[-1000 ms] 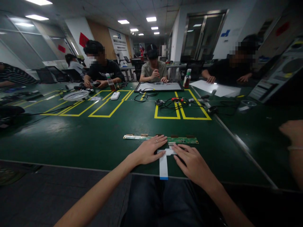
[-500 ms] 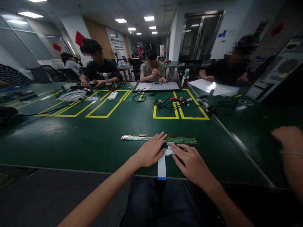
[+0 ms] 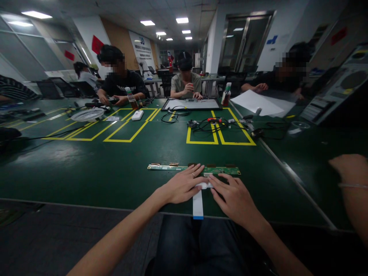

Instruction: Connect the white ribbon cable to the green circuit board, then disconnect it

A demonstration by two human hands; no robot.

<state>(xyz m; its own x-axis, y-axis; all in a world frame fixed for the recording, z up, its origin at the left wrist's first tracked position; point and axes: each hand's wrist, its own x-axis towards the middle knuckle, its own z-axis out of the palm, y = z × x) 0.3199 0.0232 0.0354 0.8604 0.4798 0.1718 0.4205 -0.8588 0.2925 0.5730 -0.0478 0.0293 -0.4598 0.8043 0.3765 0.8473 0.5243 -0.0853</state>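
A long green board (image 3: pixel 221 170) lies flat on the worktop (image 3: pixel 115 168), near its front edge, and a white ribbon cable (image 3: pixel 197 201) runs from the board's near side straight back to that edge, its blue tip just over the lip. The left hand (image 3: pixel 179 186) rests palm down just left of the cable's upper end, fingers (image 3: pixel 198 169) spread and stretched forward so the tips touch the board; it presses rather than grips, closed on nothing. The right hand (image 3: pixel 234 197) lies flat on the other side of the cable, fingers (image 3: pixel 214 181) loosely splayed with the tips on the cable's wide end just below the board, pinning it, not clasping it. Beyond the board, yellow tape boxes (image 3: pixel 220 136) mark the worktop, with a tangle of wires (image 3: pixel 211 124) inside them. Farther off sits a flat panel (image 3: pixel 192 104) with a bottle (image 3: pixel 226 95) beside it. To the board's right, another person's forearm (image 3: pixel 352 184) comes in.
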